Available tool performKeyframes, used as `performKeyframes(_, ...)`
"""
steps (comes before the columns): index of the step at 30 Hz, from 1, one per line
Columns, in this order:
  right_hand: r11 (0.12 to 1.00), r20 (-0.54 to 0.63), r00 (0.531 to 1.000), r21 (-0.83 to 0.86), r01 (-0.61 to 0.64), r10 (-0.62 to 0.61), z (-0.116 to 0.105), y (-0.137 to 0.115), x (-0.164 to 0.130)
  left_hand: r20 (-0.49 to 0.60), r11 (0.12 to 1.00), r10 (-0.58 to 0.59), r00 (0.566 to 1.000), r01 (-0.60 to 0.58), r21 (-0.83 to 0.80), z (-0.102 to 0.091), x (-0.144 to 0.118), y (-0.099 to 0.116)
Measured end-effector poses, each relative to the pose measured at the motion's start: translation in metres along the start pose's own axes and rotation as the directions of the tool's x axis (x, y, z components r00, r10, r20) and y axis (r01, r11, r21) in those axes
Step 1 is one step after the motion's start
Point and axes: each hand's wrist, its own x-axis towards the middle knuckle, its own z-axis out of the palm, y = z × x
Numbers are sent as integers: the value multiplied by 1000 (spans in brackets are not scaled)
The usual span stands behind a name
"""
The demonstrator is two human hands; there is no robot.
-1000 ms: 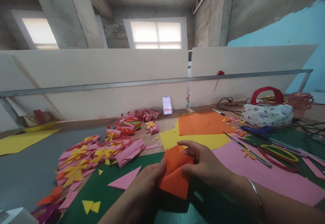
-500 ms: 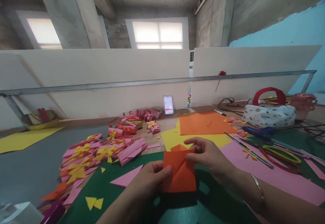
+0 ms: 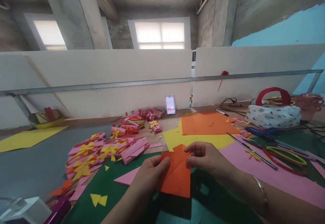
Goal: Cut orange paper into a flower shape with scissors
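A folded piece of orange paper [image 3: 178,180] is held up over the green mat, with creases on its face and a small peak at its top edge. My left hand [image 3: 153,171] pinches its left edge, thumb in front and fingers behind. At the upper right corner, the thumb and bent forefinger of my right hand [image 3: 207,158] close on the paper's edge. A pink paper triangle [image 3: 126,176] lies beside my left hand on the green mat [image 3: 122,200]. Small yellow paper scraps [image 3: 98,199] rest further left.
Pink folded paper pieces with yellow bows [image 3: 86,156] are heaped at left. Orange sheet [image 3: 208,124], yellow sheet [image 3: 172,137] and pink sheet [image 3: 243,159] lie beyond and right. Scissors [image 3: 286,156], a pen-like tool [image 3: 259,154] and a patterned pouch [image 3: 274,115] are at right. A phone [image 3: 170,104] stands behind.
The orange paper has turned slightly, its lower edge now tilting down to the right. Both hands stay on it, and the left hand has moved slightly up its edge.
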Motion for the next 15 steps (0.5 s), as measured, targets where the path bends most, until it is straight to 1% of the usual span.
performKeyframes(3,1000,-9,1000,-29,-3,3,1,1,1,-7,1000,-15,1000,15,12,0,-2,1)
performKeyframes(9,999,-65,998,-49,15,-18,-5,4,6,87,998,63,994,-64,10,-4,3,-3)
performKeyframes(12,997,-83,996,-72,26,-32,-7,5,7,127,997,81,989,-82,-1,-6,4,-3)
performKeyframes(15,992,-77,996,-120,29,-38,-8,5,8,102,995,83,991,-88,45,-7,4,-1)
